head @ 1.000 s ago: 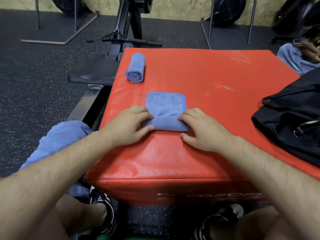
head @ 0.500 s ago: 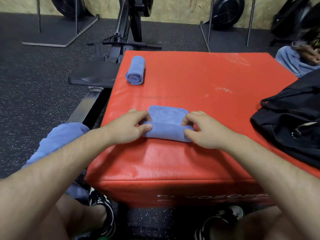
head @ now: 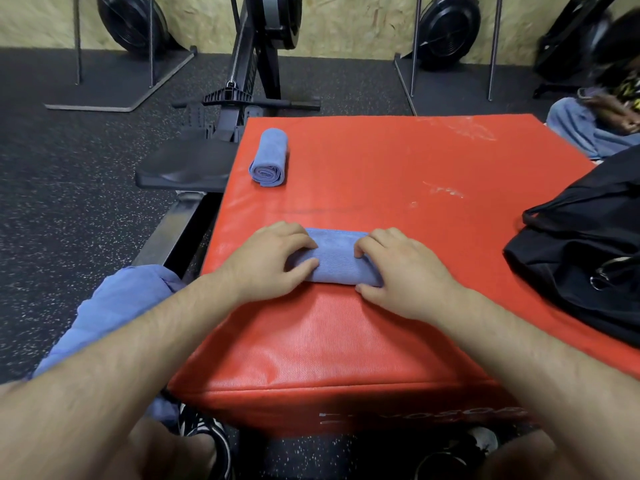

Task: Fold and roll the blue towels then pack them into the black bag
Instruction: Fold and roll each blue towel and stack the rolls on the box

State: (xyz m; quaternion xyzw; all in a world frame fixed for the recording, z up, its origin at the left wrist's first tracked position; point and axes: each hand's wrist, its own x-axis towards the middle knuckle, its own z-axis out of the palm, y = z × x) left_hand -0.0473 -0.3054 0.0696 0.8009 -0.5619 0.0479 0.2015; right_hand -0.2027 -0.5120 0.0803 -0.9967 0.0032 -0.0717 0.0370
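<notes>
Near the front edge of the big red block [head: 346, 341]: a blue towel [head: 337, 263], rolled up into a fat tube and lying left to right. On its left end, the left hand [head: 266, 263], fingers bent over the top and thumb pressed against the near side. On its right end, the right hand [head: 407, 271], fingers curled down on the top and thumb low along the near side. Both hands clamped on the roll, one at each end, with a bit of blue showing between them. A little more towel showing on the far side of the roll.

Far and left on the block: a second towel roll [head: 269, 157], wound tight, its swirly end facing near. Well apart from the hands.

On the right side of the block: the black bag [head: 581, 265], soft and slumped, with a metal ring [head: 597, 280] on it. Cannot tell if open or closed.

Down on the left, off the block and near the left arm: a pile of blue cloth [head: 114, 313]. Just beside the far left corner of the block: the black seat [head: 187, 169] of a gym machine. All around: dark speckled floor [head: 69, 220]. At the far right, past the bag: part of another person [head: 588, 129], low down and blurry.
</notes>
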